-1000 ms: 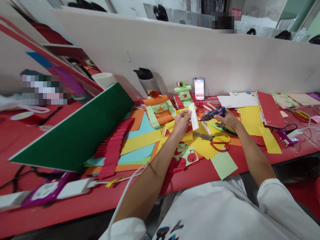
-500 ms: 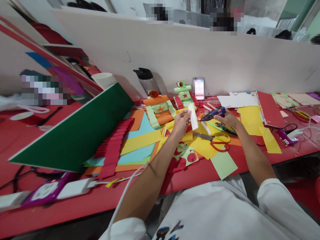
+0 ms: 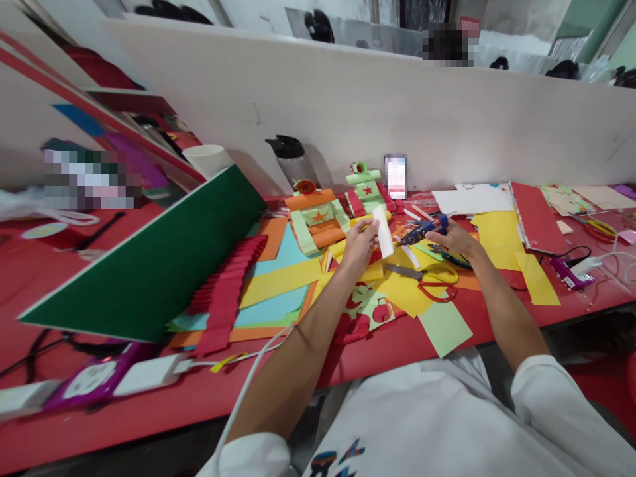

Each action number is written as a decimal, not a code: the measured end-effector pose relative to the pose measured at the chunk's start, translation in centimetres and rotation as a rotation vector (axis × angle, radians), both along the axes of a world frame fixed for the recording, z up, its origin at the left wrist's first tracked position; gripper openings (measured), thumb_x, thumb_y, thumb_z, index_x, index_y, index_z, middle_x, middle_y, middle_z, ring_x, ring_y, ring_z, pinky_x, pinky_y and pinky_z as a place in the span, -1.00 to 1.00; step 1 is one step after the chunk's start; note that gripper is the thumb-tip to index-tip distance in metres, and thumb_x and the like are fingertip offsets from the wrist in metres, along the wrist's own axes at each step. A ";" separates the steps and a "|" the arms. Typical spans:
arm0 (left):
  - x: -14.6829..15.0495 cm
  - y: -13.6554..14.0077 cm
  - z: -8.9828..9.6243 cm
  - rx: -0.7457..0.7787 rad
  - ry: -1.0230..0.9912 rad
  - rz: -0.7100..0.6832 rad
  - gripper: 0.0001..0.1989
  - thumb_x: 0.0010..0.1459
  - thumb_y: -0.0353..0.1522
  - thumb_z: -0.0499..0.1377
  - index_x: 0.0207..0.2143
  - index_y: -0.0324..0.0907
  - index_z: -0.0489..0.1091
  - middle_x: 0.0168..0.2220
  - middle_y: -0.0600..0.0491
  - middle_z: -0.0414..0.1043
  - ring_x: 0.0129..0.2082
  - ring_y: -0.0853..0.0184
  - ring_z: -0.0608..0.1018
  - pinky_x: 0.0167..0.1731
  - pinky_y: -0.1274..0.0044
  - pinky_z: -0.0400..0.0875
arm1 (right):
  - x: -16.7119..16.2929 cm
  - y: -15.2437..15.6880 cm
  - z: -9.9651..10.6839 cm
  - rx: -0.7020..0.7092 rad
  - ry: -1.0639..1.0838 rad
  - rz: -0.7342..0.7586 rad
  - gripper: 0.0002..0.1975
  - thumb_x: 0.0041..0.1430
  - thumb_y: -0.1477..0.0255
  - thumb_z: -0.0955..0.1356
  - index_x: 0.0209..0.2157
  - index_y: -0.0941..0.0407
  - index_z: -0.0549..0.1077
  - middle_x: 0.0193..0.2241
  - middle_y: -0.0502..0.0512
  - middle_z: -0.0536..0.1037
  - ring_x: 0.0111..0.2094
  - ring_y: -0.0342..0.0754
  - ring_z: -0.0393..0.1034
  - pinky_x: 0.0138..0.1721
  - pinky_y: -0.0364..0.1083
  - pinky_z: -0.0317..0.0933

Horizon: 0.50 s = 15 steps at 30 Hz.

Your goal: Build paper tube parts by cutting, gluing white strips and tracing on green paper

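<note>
Between the thumb and fingers of my left hand (image 3: 362, 240) is a white paper roll (image 3: 384, 233), held nearly upright. My right hand (image 3: 454, 236) is wrapped round a blue glue gun (image 3: 420, 230), whose nozzle points left at the roll's edge. Whether the nozzle touches the paper I cannot tell. Beneath my hands lie scissors (image 3: 437, 273) with yellow and red handles, on sheets of yellow paper (image 3: 405, 291). Just beyond stand two paper figures: an orange and green one (image 3: 320, 222) with an orange star, and a red and green one (image 3: 366, 190) with a red star.
A green board (image 3: 149, 265) leans at the left beside red pleated paper (image 3: 223, 291). Behind the figures are a grey bottle (image 3: 293, 162) and a lit phone (image 3: 396, 176) against a white partition (image 3: 338, 106). Purple power strips (image 3: 97, 377) with cables lie along the red table (image 3: 163, 424).
Almost nothing differs. Both hands keep their hold on the paper roll and the glue gun, with the gun at most slightly shifted.
</note>
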<state>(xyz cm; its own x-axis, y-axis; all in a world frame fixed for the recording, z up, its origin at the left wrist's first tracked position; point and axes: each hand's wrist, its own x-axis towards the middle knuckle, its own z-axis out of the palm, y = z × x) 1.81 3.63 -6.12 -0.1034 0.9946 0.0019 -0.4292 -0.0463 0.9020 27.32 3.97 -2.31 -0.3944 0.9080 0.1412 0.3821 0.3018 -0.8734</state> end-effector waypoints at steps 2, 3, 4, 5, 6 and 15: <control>0.0 0.1 -0.1 -0.001 -0.012 0.006 -0.63 0.00 -0.22 0.50 -0.33 -0.17 0.39 -0.56 0.23 0.28 -0.64 0.58 0.30 -0.64 0.74 0.19 | 0.1 -0.1 0.1 -0.022 -0.024 0.025 -0.55 0.11 -0.02 0.49 -0.49 0.06 0.43 -0.66 -0.08 0.34 -0.63 -0.15 0.21 -0.59 -0.13 0.18; 0.0 0.2 -0.1 0.000 -0.021 0.009 -0.63 0.00 -0.23 0.50 -0.33 -0.18 0.39 -0.56 0.23 0.28 -0.63 0.58 0.30 -0.64 0.74 0.19 | 0.2 0.0 0.1 -0.031 -0.029 0.037 -0.54 0.10 -0.03 0.49 -0.50 0.06 0.42 -0.69 -0.09 0.32 -0.65 -0.15 0.20 -0.60 -0.13 0.18; -0.1 0.2 -0.1 0.001 -0.033 0.014 -0.63 0.00 -0.24 0.50 -0.33 -0.18 0.39 -0.56 0.23 0.29 -0.63 0.58 0.31 -0.64 0.74 0.19 | 0.2 0.0 0.1 -0.037 -0.027 0.048 -0.52 0.09 -0.05 0.50 -0.51 0.06 0.40 -0.70 -0.09 0.31 -0.66 -0.15 0.19 -0.60 -0.12 0.17; -0.1 0.3 -0.1 -0.002 -0.046 0.022 -0.63 0.00 -0.24 0.50 -0.33 -0.18 0.39 -0.57 0.23 0.28 -0.63 0.58 0.32 -0.64 0.74 0.19 | 0.3 0.1 0.0 -0.037 -0.009 0.051 -0.50 0.08 -0.06 0.50 -0.53 0.06 0.39 -0.69 -0.09 0.33 -0.66 -0.16 0.19 -0.60 -0.12 0.17; -0.1 0.3 0.0 -0.009 -0.058 0.034 -0.63 0.00 -0.25 0.50 -0.34 -0.18 0.38 -0.57 0.23 0.29 -0.63 0.58 0.33 -0.64 0.74 0.19 | 0.3 0.2 -0.1 -0.033 0.020 0.050 -0.48 0.06 -0.09 0.50 -0.52 0.06 0.39 -0.67 -0.07 0.37 -0.67 -0.17 0.19 -0.60 -0.12 0.16; -0.2 0.3 0.3 -0.016 -0.141 0.041 -0.59 0.00 -0.28 0.52 -0.36 -0.16 0.32 -0.47 0.19 0.45 -0.49 0.54 0.55 -0.47 0.74 0.42 | -1.2 2.0 -1.5 0.074 0.518 -0.166 -0.39 -0.03 -0.23 0.48 -0.40 0.05 0.42 -0.55 -0.04 0.47 -0.54 -0.14 0.37 -0.44 -0.11 0.36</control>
<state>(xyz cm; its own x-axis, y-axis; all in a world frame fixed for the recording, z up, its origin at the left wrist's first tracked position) 1.63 3.96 -5.78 -0.1416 0.9894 -0.0311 -0.5502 -0.0525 0.8334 26.16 6.02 -3.83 -0.1082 0.9326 0.3444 -0.0445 0.3415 -0.9388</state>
